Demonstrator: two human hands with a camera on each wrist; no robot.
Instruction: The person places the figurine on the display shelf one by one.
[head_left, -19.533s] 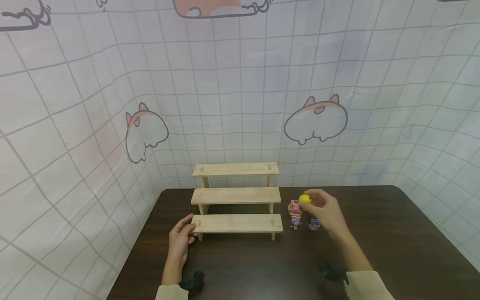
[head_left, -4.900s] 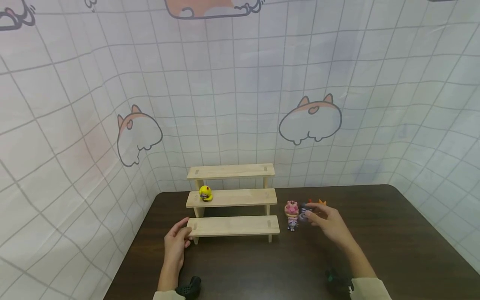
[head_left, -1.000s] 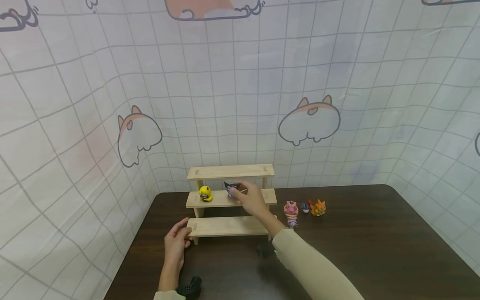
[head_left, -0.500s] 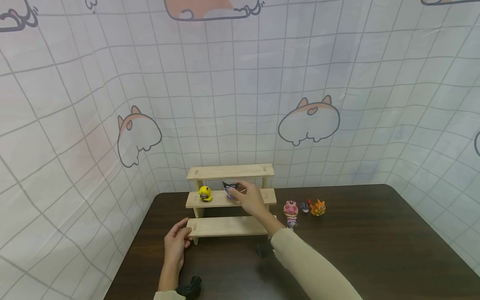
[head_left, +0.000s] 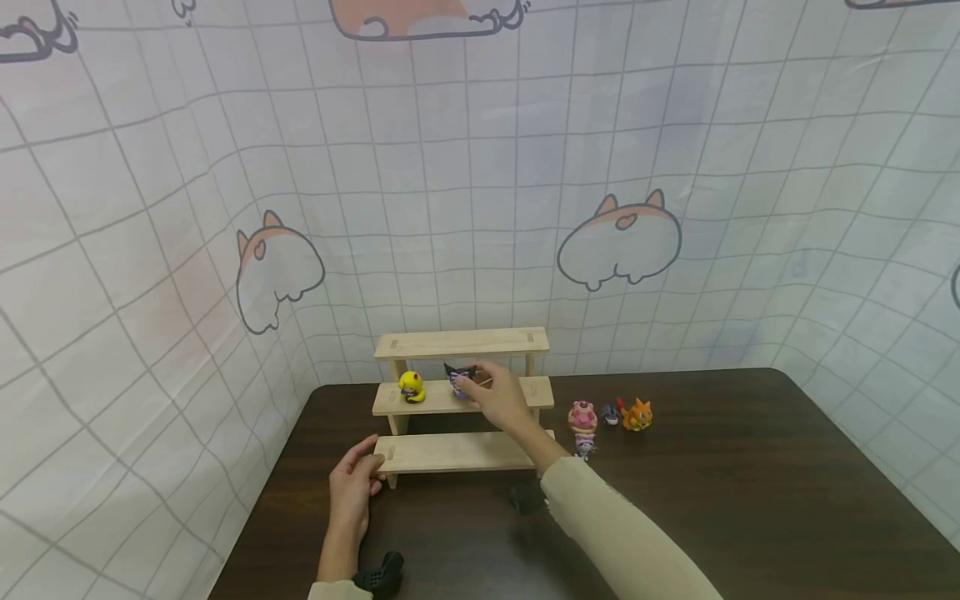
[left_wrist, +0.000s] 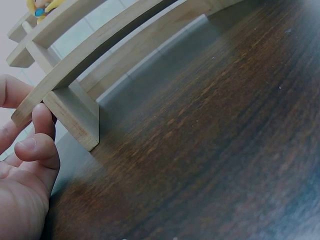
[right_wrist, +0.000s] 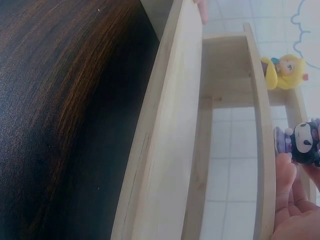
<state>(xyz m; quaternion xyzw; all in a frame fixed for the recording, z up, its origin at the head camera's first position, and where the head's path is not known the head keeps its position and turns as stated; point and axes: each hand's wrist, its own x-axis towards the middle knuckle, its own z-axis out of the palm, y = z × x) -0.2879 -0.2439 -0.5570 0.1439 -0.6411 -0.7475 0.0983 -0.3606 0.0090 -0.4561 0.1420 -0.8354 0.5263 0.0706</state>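
A pale wooden three-tier display stand stands on the dark table. My left hand grips the left end of its lowest board; in the left wrist view, fingers bend around that board end. At the middle board, my right hand pinches a purple-and-black figurine with a white face. The figurine is upright, its base right at the board, its side partly covered by fingers. A yellow-hooded figurine sits near the left end of the same board.
Right of the stand are a pink figurine, a small lilac figurine in front of it, a small dark grey-purple figurine and an orange figurine. A white gridded cloth hangs behind the dark wooden table.
The yellow figurine, earlier in my right hand, now sits on the middle board. My right hand has since carried the purple-and-black figurine left from the table to that board. My left hand stays put.
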